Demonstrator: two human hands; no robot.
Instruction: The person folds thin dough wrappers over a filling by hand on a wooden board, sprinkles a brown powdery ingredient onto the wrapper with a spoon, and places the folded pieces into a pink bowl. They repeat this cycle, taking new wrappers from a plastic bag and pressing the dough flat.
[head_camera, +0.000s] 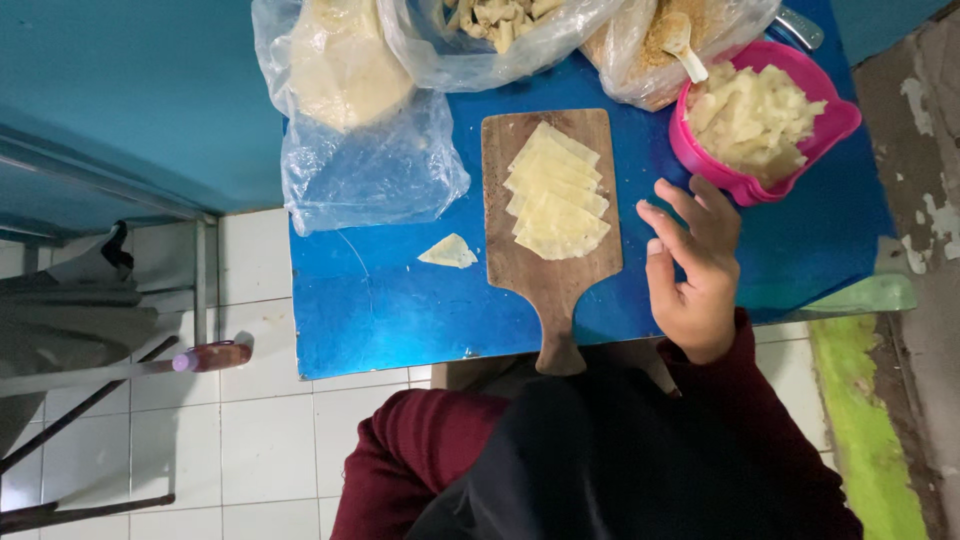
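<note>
Hovering my right hand (695, 265) beside the wooden board (552, 215), fingers loosely spread and holding nothing, I seem to be between wrappers. My left hand is out of view. Pale dough squares (556, 192) lie overlapped on the board, one folded piece (448, 251) beside it. Next, I judge, comes a careful pinch at the top sheet's edge. The pink bowl (762, 120) sits close on the blue table (380, 300); white floor tiles (260, 420) lie below.

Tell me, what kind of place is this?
Probably a simple home or stall food-making corner: a wooden cutting board with pale dough sheets, a pink bowl of cut pieces, and plastic bags on a blue table.
</note>
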